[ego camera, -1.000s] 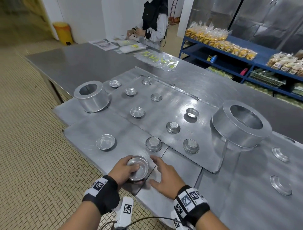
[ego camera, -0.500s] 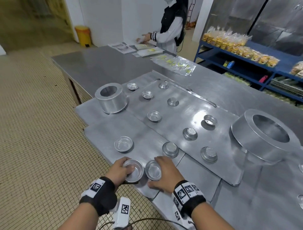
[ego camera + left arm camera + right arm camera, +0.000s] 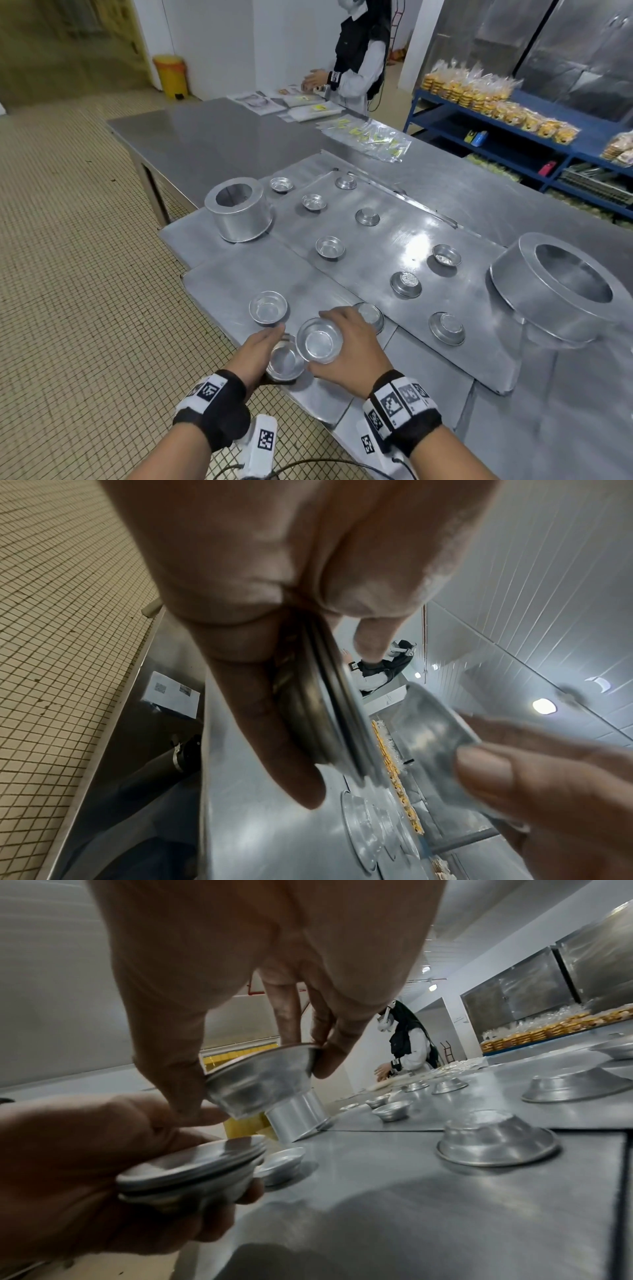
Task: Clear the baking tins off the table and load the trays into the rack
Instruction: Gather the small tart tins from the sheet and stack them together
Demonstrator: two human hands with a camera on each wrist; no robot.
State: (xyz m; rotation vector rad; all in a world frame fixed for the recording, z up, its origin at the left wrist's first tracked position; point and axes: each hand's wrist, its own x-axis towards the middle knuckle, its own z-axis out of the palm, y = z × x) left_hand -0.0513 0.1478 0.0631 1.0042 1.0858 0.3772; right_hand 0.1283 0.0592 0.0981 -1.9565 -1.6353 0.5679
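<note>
left hand [image 3: 78, 1153], stacked tins [image 3: 192, 1167], head-hidden rims

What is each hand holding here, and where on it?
The left hand grips a nested stack of small tins around its sides; the right hand pinches a single tin by its rim.

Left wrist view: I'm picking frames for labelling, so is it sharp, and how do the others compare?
Left wrist view: the left hand looms large, the small round aluminium tin beyond is smeared. Right wrist view: that tin is crisp. Head view: glare on the flat steel trays, straight edges bowed.
</note>
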